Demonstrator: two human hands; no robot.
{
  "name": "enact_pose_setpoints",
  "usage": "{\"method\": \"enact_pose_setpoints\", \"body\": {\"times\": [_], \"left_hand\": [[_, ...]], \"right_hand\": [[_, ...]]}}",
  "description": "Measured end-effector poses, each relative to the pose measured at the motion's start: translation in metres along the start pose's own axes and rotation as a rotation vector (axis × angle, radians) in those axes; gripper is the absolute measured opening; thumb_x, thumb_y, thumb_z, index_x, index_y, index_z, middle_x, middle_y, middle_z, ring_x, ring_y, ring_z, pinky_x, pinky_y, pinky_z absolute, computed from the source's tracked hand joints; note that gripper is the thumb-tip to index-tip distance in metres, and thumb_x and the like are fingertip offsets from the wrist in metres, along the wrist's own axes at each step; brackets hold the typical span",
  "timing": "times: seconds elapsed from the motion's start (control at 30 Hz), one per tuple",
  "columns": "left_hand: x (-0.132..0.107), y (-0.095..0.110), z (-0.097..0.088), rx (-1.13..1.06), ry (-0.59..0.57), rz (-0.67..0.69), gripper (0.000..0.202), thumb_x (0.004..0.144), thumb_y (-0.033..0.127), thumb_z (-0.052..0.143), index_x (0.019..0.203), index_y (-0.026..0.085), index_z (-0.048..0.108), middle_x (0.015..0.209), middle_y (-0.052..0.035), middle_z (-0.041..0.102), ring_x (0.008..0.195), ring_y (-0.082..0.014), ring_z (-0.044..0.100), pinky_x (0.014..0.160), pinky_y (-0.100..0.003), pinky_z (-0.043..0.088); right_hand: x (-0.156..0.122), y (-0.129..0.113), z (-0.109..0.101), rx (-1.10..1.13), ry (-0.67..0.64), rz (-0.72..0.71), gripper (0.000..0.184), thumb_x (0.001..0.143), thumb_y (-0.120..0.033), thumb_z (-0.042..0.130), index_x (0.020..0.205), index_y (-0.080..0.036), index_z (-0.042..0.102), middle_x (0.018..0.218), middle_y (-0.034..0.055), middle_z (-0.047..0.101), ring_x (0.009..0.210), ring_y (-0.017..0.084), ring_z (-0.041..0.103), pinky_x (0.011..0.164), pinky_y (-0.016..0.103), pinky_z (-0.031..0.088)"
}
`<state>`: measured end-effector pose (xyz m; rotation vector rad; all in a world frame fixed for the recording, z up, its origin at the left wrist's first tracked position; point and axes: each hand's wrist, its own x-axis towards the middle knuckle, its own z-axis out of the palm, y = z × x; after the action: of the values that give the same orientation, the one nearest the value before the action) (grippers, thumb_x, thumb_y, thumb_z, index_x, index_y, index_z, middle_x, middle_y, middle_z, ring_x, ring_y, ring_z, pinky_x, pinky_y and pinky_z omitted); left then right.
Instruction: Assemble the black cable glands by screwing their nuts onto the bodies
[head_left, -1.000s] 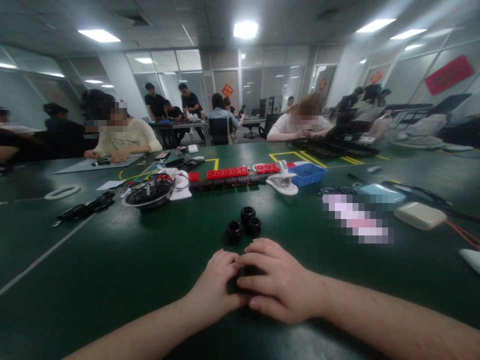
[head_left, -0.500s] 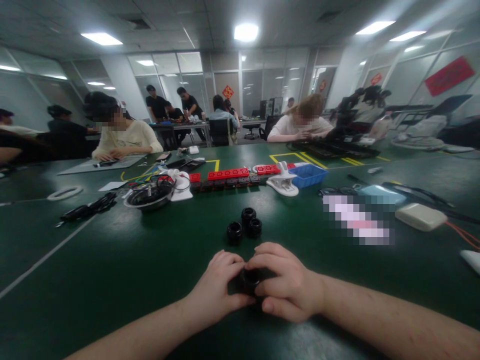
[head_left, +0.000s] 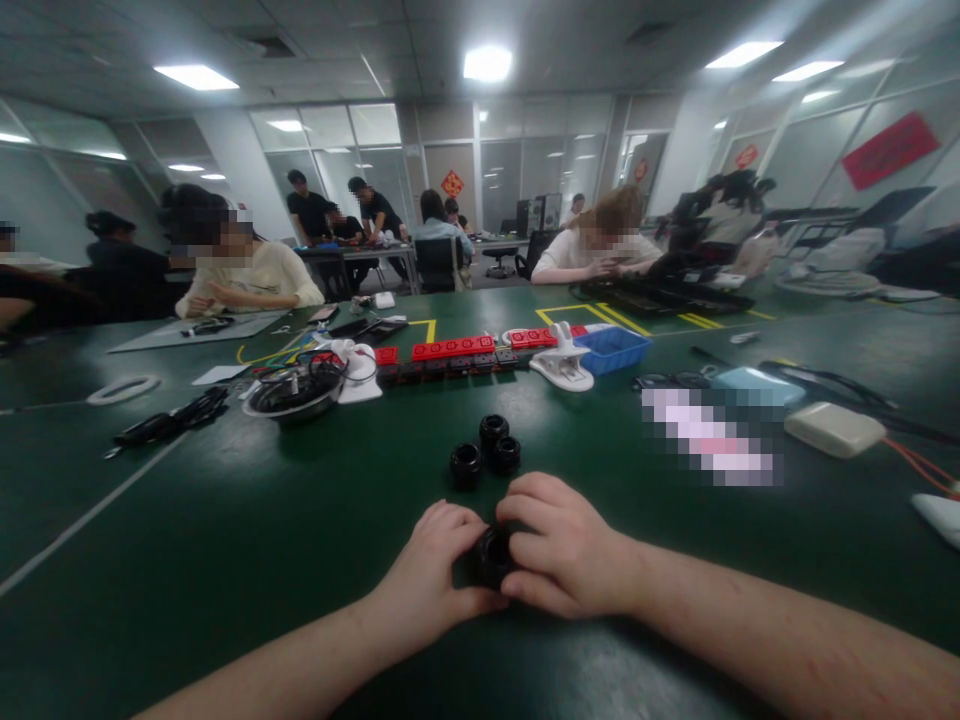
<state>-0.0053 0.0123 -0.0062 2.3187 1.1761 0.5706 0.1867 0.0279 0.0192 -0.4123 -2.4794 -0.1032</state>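
Observation:
Both my hands meet low in the middle of the green table (head_left: pixel 225 520). My left hand (head_left: pixel 431 570) and my right hand (head_left: pixel 559 545) have their fingers curled round one small black ring-shaped part (head_left: pixel 493 556), which shows between the thumbs. Just beyond my fingers lie three more black ring parts (head_left: pixel 487 448) in a tight cluster on the table, untouched.
A round dish of wires (head_left: pixel 294 390), a row of red blocks (head_left: pixel 454 350), a white clamp (head_left: pixel 559 362) and a blue tray (head_left: pixel 615 348) stand further back. Black cables (head_left: pixel 165 425) lie at the left, a white box (head_left: pixel 832 428) at the right. Other people sit at the far side.
My right hand lay over the left and hid the black part; the fingers have since parted, so the part now shows between both hands. The three rings have not moved.

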Motion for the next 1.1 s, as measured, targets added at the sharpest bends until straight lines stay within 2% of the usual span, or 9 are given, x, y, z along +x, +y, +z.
{"method": "enact_pose_setpoints", "body": {"times": [0.17,0.33,0.5,0.67,0.83,1.0,1.1], "left_hand": [[0.000,0.000,0.000,0.010,0.002,-0.015,0.030,0.063,0.035,0.074,0.084,0.019,0.060,0.088,-0.0012,0.054,0.085,-0.0210,0.048,0.079,-0.034,0.038],[-0.001,-0.003,0.003,0.024,0.011,-0.005,0.035,0.058,0.033,0.078,0.085,0.019,0.060,0.088,-0.0012,0.055,0.086,-0.0219,0.048,0.084,-0.038,0.036],[-0.001,-0.006,0.005,0.020,0.016,0.012,0.035,0.061,0.033,0.076,0.089,0.019,0.060,0.092,-0.0033,0.056,0.087,-0.0229,0.049,0.086,-0.039,0.036],[-0.001,-0.004,0.005,0.023,0.033,-0.006,0.036,0.060,0.032,0.077,0.089,0.018,0.061,0.091,-0.0035,0.057,0.088,-0.0232,0.049,0.087,-0.039,0.035],[0.001,0.001,0.003,0.033,0.018,-0.019,0.033,0.058,0.026,0.078,0.086,0.019,0.061,0.090,-0.0027,0.057,0.088,-0.0230,0.049,0.088,-0.039,0.035],[0.001,-0.001,0.004,0.043,0.020,-0.009,0.033,0.058,0.025,0.077,0.085,0.018,0.060,0.091,-0.0032,0.057,0.089,-0.0235,0.049,0.088,-0.040,0.036],[0.000,-0.003,0.005,0.032,0.020,-0.002,0.033,0.058,0.027,0.077,0.085,0.018,0.060,0.091,-0.0032,0.057,0.089,-0.0230,0.049,0.089,-0.040,0.035]], "right_hand": [[0.000,0.000,0.001,-0.133,0.022,0.009,0.049,0.089,-0.042,0.027,0.066,-0.013,0.059,0.082,0.0108,0.057,0.080,0.022,0.047,0.078,0.039,0.042],[0.003,-0.007,-0.002,-0.264,0.013,0.070,0.050,0.089,-0.045,0.028,0.069,-0.013,0.061,0.090,0.0119,0.059,0.087,0.024,0.049,0.094,0.045,0.032],[0.005,-0.018,-0.004,-0.319,-0.025,0.132,0.057,0.087,-0.052,0.026,0.075,-0.012,0.065,0.100,0.0141,0.059,0.098,0.027,0.047,0.100,0.047,0.024],[0.006,-0.027,-0.004,-0.322,-0.087,0.192,0.062,0.082,-0.061,0.032,0.082,-0.010,0.066,0.108,0.0167,0.058,0.104,0.030,0.045,0.102,0.049,0.020],[0.007,-0.029,-0.003,-0.277,-0.200,0.240,0.064,0.076,-0.065,0.041,0.094,-0.008,0.064,0.111,0.0175,0.056,0.106,0.030,0.043,0.101,0.050,0.022],[0.008,-0.030,0.000,-0.218,-0.247,0.279,0.063,0.076,-0.064,0.041,0.104,-0.010,0.058,0.112,0.0152,0.054,0.106,0.028,0.042,0.101,0.049,0.023],[0.009,-0.031,-0.001,-0.184,-0.279,0.297,0.053,0.081,-0.055,0.041,0.106,-0.011,0.057,0.108,0.0132,0.054,0.101,0.027,0.044,0.100,0.048,0.024]]}}
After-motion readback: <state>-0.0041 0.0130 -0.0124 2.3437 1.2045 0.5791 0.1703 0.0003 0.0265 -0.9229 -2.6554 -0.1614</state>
